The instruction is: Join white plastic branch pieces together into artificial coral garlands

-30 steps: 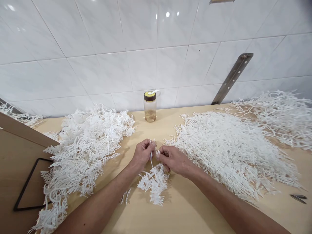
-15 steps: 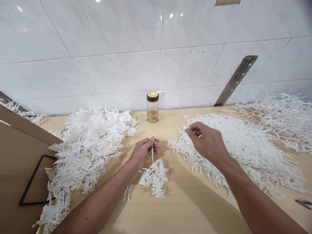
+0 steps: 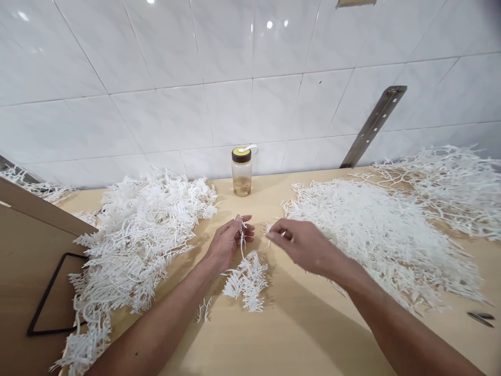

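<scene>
My left hand [image 3: 226, 243] pinches the thin stem of a white branching plastic sprig [image 3: 248, 282] between thumb and fingers. The sprig's feathery end hangs down to the tabletop just below the hand. To the right, apart from it, my right hand [image 3: 301, 243] is closed with thumb and forefinger together; whatever sits between those fingertips, if anything, is too small to make out. Beside that hand spreads a broad heap of short white plastic pieces [image 3: 376, 240]. A small loose white sprig [image 3: 204, 310] lies by my left forearm.
A big pile of white sprigs [image 3: 144, 235] covers the left side, next to a brown panel with a black frame [image 3: 43, 292]. A bottle [image 3: 241, 180] stands near the tiled wall. Bare branching stems [image 3: 457, 188] lie far right; a small dark tool [image 3: 481, 318] rests below.
My right hand has moved left and slightly down, from over the right heap toward my left hand. My left hand still grips the sprig. The whole view has shifted slightly.
</scene>
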Available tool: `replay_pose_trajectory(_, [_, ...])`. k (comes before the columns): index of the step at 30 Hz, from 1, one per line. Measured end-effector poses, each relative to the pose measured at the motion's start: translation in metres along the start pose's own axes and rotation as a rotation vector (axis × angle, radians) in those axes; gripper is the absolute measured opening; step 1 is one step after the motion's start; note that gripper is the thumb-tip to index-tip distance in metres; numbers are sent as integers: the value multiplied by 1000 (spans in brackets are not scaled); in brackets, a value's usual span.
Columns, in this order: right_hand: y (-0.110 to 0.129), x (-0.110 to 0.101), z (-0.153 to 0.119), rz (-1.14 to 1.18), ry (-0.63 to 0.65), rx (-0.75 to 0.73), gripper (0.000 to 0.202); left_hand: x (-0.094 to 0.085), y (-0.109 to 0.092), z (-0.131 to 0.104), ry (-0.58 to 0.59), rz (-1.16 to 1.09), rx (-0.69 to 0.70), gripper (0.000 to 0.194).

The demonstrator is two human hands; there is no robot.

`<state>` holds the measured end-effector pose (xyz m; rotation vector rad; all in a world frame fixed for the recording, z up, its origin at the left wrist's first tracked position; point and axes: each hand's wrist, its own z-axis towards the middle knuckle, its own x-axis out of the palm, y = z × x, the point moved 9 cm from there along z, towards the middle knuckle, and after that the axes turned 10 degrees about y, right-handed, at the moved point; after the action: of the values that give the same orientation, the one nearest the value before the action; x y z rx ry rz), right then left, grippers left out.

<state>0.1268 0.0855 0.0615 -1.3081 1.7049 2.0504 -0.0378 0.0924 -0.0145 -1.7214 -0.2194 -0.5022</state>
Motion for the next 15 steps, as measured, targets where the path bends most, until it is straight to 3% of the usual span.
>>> replay_pose_trajectory(2, [5, 31, 2, 52, 95, -1, 23, 4, -2, -2, 29, 36, 27, 45])
replay_pose_trajectory(5, [12, 59, 2, 63, 133, -17, 16, 11, -3, -4, 71, 107, 36, 44])
replay_pose_trajectory(11, [12, 82, 7, 253, 192, -60, 16, 25, 5, -9, 153, 73, -19, 45])
replay_pose_trajectory(15, [3, 92, 8, 387, 283, 23, 23, 32, 1, -10, 210, 262, 30, 45])
